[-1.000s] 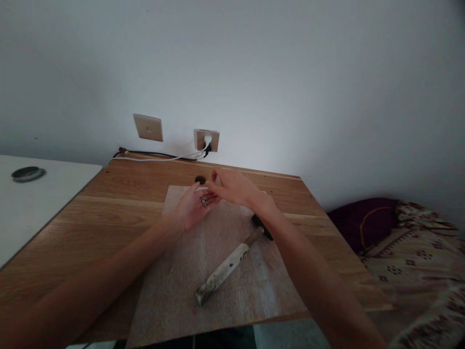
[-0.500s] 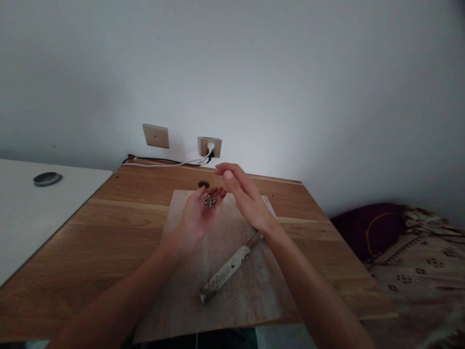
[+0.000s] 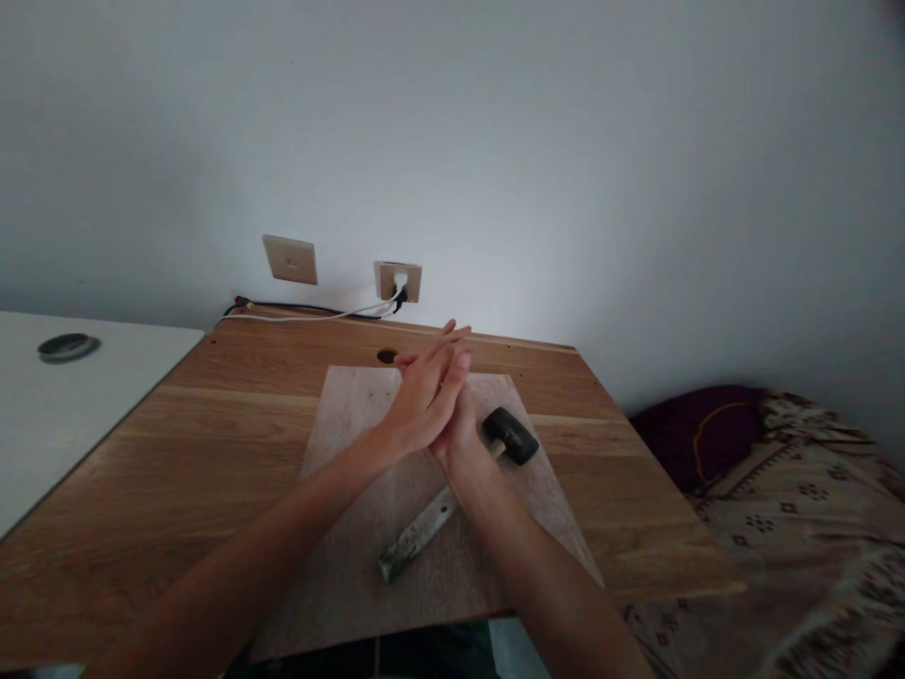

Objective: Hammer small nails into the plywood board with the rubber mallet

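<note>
My left hand (image 3: 422, 401) lies over my right hand (image 3: 461, 415), palms together, above the far part of a thin pale board. Their fingers are straight and close together, pointing away and to the right. The small silver screws seen in my left palm a moment ago are hidden between the two hands; only a tiny bright glint shows. Under my right wrist a mallet with a black head (image 3: 510, 436) lies slantwise on the board (image 3: 339, 528). Its worn, whitish handle (image 3: 417, 538) points toward me, partly covered by my right forearm.
The board rests on a wooden table (image 3: 233, 453) against the wall. White and black cables (image 3: 304, 317) run along its back edge to a wall socket (image 3: 398, 281). At left, a white table (image 3: 99, 415) carries a round dish (image 3: 65, 346). Patterned bedding (image 3: 798, 519) lies right.
My left hand has turned over from palm up with screws and come down onto my right hand. The hands have met, hiding the screws, and the mallet's head has come into view.
</note>
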Demonstrator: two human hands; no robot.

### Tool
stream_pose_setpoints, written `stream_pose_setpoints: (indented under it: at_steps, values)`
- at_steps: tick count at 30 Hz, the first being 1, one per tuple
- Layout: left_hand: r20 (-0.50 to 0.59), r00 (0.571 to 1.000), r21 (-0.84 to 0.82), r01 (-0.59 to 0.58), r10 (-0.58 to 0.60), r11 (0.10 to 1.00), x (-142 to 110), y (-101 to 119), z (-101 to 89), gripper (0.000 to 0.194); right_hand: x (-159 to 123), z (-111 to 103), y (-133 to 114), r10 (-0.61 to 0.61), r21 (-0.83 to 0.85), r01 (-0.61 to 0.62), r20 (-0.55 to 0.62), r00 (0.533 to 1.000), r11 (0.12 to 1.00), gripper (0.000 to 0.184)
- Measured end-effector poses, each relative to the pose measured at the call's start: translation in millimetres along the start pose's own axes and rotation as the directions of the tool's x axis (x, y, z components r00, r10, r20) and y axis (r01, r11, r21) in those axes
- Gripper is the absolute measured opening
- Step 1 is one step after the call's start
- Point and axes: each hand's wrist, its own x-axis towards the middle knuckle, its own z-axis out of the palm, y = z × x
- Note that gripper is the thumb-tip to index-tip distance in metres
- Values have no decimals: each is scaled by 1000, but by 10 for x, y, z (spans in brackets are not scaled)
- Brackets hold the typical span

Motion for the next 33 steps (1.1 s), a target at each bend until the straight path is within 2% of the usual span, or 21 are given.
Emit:
stream_pose_setpoints:
  at_steps: [2,4,7,10,13,15,17,19,22,24,26,29,31,33]
  values:
    - [-52,998,39,-33,35,999,18,20,-143,38,2,-96,16,25,-24,-27,-66,998,999,15]
    - [-86,996,108,-28,38,994,-14,38,-337,35,14,-200,35,54,-56,-59,-91,994,997,12]
    - [-68,996,241,73,-58,968,-162,68,-667,34,38,-316,32,59,-253,-70,-50,997,965,21]
    - [15,978,431,183,-210,883,-436,120,-944,35,9,-372,-59,27,-529,1,45,999,849,38]
    - [100,952,648,157,-288,745,-850,178,-1146,39,-163,-457,-302,-42,-655,139,161,986,743,50]
    - [153,924,775,108,-351,623,-1168,183,-1272,41,-379,-609,-536,-133,-708,265,237,962,655,49]
    - [139,886,833,138,-442,537,-1470,151,-1394,45,-649,-878,-768,-290,-800,341,218,932,493,45]
    - [99,857,836,203,-505,509,-1710,105,-1479,48,-925,-1248,-924,-440,-909,267,108,891,319,48]
    - [29,836,769,332,-548,547,-1905,84,-1476,51,-1237,-1830,-936,-393,-996,-38,-66,917,78,66]
    - [-28,824,679,432,-566,594,-1928,122,-1402,52,-1342,-2109,-846,-342,-994,-112,-104,934,-4,81]
    - [-91,796,562,537,-598,629,-1896,183,-1328,55,-1382,-2249,-758,-324,-994,-102,-84,942,-41,88]
    - [-165,741,399,654,-651,643,-1820,245,-1328,55,-1394,-2257,-704,-276,-997,-81,-76,958,-6,86]
    - [-215,715,352,692,-666,630,-1784,228,-1439,55,-1401,-2187,-683,-216,-998,-46,-52,975,33,81]
    - [-271,695,353,715,-666,603,-1764,166,-1632,57,-1410,-2075,-626,-144,-999,17,11,990,44,75]
